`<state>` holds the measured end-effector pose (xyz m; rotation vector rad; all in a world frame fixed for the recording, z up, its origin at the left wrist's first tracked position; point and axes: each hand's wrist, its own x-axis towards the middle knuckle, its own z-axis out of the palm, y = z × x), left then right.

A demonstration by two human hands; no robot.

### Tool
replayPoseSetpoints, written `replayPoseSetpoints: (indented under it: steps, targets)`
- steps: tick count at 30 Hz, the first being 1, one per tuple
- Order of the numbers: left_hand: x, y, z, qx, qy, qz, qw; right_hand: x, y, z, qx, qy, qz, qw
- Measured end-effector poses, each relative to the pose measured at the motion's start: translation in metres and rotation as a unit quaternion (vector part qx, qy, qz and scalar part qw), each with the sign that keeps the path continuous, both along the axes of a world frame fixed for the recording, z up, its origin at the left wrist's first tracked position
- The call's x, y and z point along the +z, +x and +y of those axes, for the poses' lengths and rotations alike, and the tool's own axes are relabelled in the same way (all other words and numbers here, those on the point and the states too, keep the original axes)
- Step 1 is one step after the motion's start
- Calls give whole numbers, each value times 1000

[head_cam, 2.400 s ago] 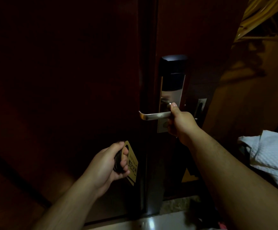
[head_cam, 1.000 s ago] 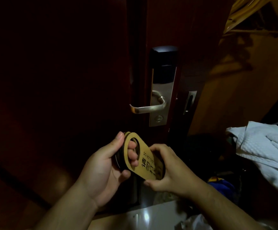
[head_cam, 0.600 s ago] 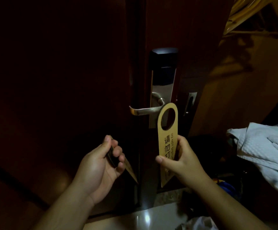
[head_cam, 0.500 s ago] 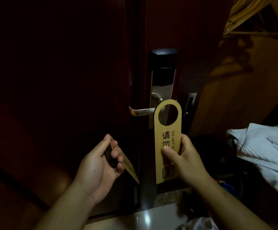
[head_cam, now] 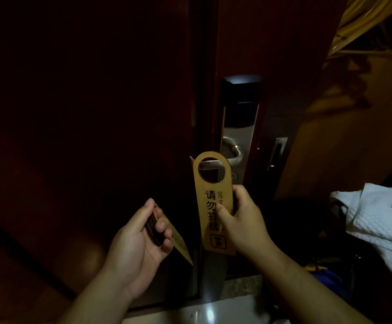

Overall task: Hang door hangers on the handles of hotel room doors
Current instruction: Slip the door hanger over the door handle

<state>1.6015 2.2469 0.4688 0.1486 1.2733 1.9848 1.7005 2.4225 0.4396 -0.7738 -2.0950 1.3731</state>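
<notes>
You've slid the tan cardboard door hanger [head_cam: 213, 187] left, and its round hole now frames the silver lever handle [head_cam: 235, 153], not yet threaded. Your right hand [head_cam: 244, 220] pinches its middle. Your left hand [head_cam: 138, 239] grips the spare hanger stack [head_cam: 178, 242], near left.

At 6 o'clock runs a strip of pale, glossy floor [head_cam: 232, 311] with 1 bright glint on it. Just above it, a speckled stone threshold [head_cam: 241, 285] meets the foot of the dark red door [head_cam: 272, 43]. Near the centre the door carries 1 steel lock plate [head_cam: 245, 136], whose lever handle [head_cam: 235, 155] points toward 9 o'clock. At 4 o'clock a heap of white quilted cloth [head_cam: 377, 220] lies on something too dark to make out.
</notes>
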Motion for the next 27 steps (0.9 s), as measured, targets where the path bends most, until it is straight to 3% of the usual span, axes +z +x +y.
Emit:
replayPoseSetpoints:
  steps: [13, 23, 27]
  targets:
    - [0, -10, -14, -12, -7, 23, 1000, -2, -32, -1, -73, 68, -4, 995]
    - [5, -6, -7, -65, -29, 70, 995, -5, -16, 40, -141, -38, -8, 989]
    - [6, -7, -5, -159, -109, 129, 973, -1, -11, 53, -131, -51, -28, 990]
